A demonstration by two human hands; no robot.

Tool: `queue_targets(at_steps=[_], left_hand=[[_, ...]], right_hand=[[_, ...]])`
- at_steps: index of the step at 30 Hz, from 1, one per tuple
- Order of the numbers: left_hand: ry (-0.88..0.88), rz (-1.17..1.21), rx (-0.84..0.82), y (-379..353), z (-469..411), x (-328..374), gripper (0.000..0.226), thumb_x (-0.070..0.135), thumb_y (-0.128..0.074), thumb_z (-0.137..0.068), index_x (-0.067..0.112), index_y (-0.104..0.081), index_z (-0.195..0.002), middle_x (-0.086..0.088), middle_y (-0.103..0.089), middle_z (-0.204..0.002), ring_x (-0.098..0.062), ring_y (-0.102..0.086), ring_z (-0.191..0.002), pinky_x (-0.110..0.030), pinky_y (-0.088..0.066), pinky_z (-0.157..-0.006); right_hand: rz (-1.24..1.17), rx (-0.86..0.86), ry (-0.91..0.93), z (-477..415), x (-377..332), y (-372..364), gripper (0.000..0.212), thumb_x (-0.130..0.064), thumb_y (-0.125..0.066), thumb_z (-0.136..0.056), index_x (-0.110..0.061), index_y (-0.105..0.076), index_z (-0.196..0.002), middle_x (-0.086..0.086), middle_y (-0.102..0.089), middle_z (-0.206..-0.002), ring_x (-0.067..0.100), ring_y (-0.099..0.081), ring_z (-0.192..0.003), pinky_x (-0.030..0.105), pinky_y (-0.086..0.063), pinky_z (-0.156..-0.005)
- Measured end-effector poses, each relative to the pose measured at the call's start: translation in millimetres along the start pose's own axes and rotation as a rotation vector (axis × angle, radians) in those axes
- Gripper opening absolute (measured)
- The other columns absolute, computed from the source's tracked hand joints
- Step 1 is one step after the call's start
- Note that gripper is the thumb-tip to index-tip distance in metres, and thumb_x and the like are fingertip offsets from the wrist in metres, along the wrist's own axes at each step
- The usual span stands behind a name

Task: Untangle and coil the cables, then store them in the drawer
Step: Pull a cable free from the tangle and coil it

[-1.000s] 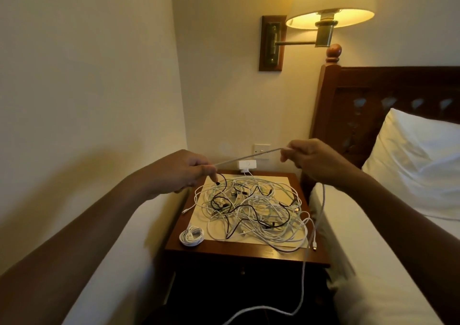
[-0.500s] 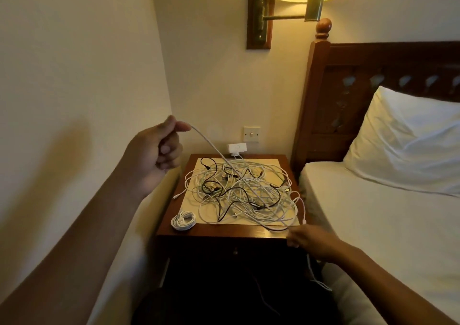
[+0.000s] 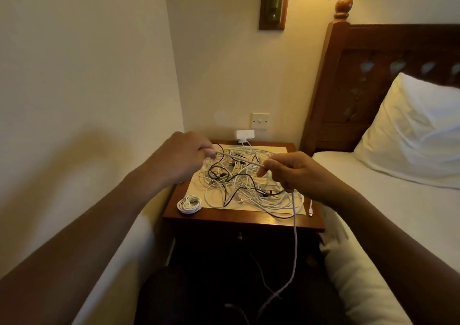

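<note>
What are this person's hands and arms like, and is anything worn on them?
Both are bare. The left hand and right hand have no gloves, and no rings show in this dim light. The left forearm and right forearm are uncovered as far as the frame's edges: no sleeve, watch or bracelet is visible.
</note>
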State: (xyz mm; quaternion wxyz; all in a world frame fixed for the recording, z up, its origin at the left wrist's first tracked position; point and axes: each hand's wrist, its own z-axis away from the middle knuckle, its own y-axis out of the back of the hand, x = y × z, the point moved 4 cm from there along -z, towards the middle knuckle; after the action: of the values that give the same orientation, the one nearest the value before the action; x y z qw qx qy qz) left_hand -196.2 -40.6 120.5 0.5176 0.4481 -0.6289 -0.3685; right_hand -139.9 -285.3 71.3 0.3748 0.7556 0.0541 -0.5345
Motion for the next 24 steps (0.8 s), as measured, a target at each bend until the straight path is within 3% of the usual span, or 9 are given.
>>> queue_targets(at_steps=[4, 9, 13, 14, 17, 18, 20, 22, 24], left_hand=[[-0.041, -0.039, 0.429, 22, 5, -16, 0.023, 0.029, -0.058, -0.102, 0.015, -0.076, -0.097, -0.004, -0.073, -0.08, -0.021, -0.06, -0.069, -0.032, -0.042, -0.064], [-0.113, 0.199, 0.608, 36, 22, -8, 0.017, 0.022, -0.059, -0.101, 0.016, -0.075, -0.099, 0.017, -0.058, -0.066, -0.005, -0.055, -0.062, -0.031, -0.043, -0.062], [-0.165, 0.307, 0.617, 17, 30, 5, 0.015, 0.02, -0.059, -0.102, 0.015, -0.071, -0.095, 0.008, -0.063, -0.066, -0.002, -0.055, -0.057, -0.015, -0.037, -0.056], [-0.191, 0.318, 0.565, 10, 31, 11, 0.014, 0.02, -0.059, -0.102, 0.016, -0.071, -0.095, 0.007, -0.065, -0.067, -0.001, -0.055, -0.056, -0.011, -0.035, -0.055], [-0.274, 0.331, 0.398, -9, 31, 29, 0.014, 0.018, -0.06, -0.102, 0.016, -0.073, -0.097, 0.006, -0.068, -0.07, 0.0, -0.055, -0.056, -0.009, -0.034, -0.055], [-0.286, 0.342, 0.368, -15, 30, 34, 0.014, 0.017, -0.06, -0.102, 0.016, -0.073, -0.098, 0.005, -0.068, -0.071, -0.001, -0.055, -0.056, -0.01, -0.034, -0.055], [-0.276, 0.393, 0.346, -21, 30, 43, 0.014, 0.019, -0.06, -0.102, 0.017, -0.074, -0.099, 0.005, -0.069, -0.07, -0.008, -0.057, -0.056, -0.015, -0.037, -0.053], [-0.24, 0.422, 0.356, -22, 29, 46, 0.015, 0.022, -0.06, -0.102, 0.02, -0.075, -0.098, 0.005, -0.07, -0.069, -0.011, -0.058, -0.056, -0.018, -0.039, -0.052], [-0.129, 0.474, 0.274, -23, 28, 38, 0.017, 0.025, -0.059, -0.102, 0.02, -0.074, -0.097, 0.004, -0.069, -0.066, -0.008, -0.051, -0.049, -0.015, -0.036, -0.048]], right_hand=[[0.299, 0.055, -0.016, 4, 43, -6, 0.014, -0.03, -0.064, -0.1, -0.027, -0.077, -0.1, -0.012, -0.072, -0.082, 0.0, -0.064, -0.076, 0.021, -0.049, -0.069], [0.313, 0.106, -0.208, 37, 121, -22, 0.012, -0.027, -0.063, -0.1, -0.029, -0.076, -0.099, -0.012, -0.074, -0.088, -0.008, -0.066, -0.086, 0.012, -0.049, -0.076], [0.531, -0.281, -0.386, 51, 151, -41, 0.013, -0.032, -0.076, -0.09, -0.044, -0.07, -0.091, -0.015, -0.073, -0.1, 0.002, -0.067, -0.097, 0.029, -0.053, -0.091], [0.517, -0.333, -0.372, 50, 143, -43, 0.022, -0.04, -0.08, -0.084, -0.045, -0.069, -0.103, -0.016, -0.071, -0.111, 0.004, -0.065, -0.105, 0.031, -0.053, -0.096], [0.193, -0.128, -0.264, 36, 82, -31, 0.097, -0.07, -0.08, -0.069, -0.033, -0.043, -0.151, -0.02, -0.052, -0.145, 0.002, -0.049, -0.132, 0.035, -0.042, -0.114], [0.096, -0.081, -0.212, 31, 56, -29, 0.097, -0.067, -0.076, -0.074, -0.032, -0.037, -0.155, -0.021, -0.049, -0.147, 0.001, -0.047, -0.134, 0.034, -0.041, -0.114], [-0.049, -0.063, -0.101, 23, 12, -32, 0.069, -0.05, -0.067, -0.09, -0.027, -0.044, -0.151, -0.016, -0.061, -0.14, 0.0, -0.057, -0.126, 0.03, -0.048, -0.108], [-0.026, -0.037, 0.016, 21, -13, -37, 0.03, -0.03, -0.056, -0.103, -0.019, -0.063, -0.13, -0.008, -0.075, -0.106, 0.005, -0.07, -0.099, 0.03, -0.058, -0.091], [0.024, 0.104, 0.079, 19, -19, -32, 0.021, -0.023, -0.051, -0.106, -0.02, -0.072, -0.111, -0.007, -0.067, -0.079, 0.01, -0.065, -0.076, 0.037, -0.061, -0.078]])
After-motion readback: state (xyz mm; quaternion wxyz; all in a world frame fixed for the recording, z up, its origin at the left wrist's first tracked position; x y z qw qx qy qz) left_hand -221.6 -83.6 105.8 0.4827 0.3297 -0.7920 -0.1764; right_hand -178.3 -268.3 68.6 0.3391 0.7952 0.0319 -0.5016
